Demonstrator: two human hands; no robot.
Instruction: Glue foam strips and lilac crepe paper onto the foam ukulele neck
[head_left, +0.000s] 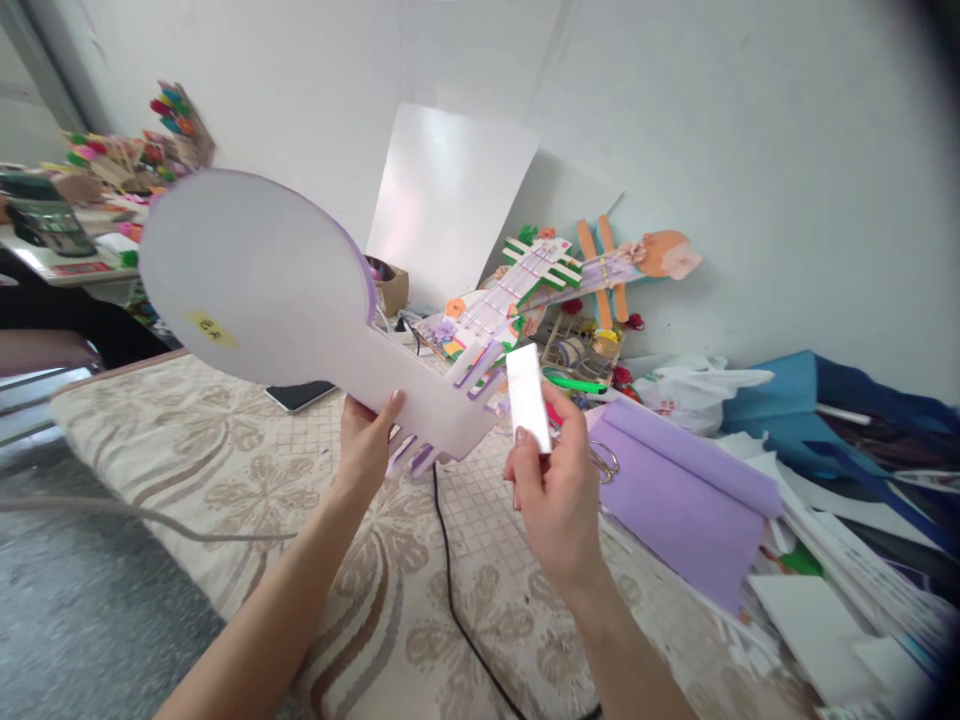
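Observation:
My left hand (367, 440) grips the neck of a large white lute-shaped foam-board cutout (262, 270) with a purple edge, its round body raised to the left. Short pegs stick out on both sides of its head end, and a small yellow label with handwriting (212, 328) is stuck on the body. Between the thumb and fingers of my right hand (555, 480) is a small white rectangular piece (528, 398), held upright just right of the cutout's peg end. A narrow gap separates the two.
Decorated lute models (517, 280) lean at the wall behind. Purple paper (675, 500), gold-handled scissors (604, 462) and white board scraps (817, 630) lie at the right. A black cable (450, 590) crosses the patterned tablecloth (262, 490). A phone or tablet (300, 396) lies beneath the cutout.

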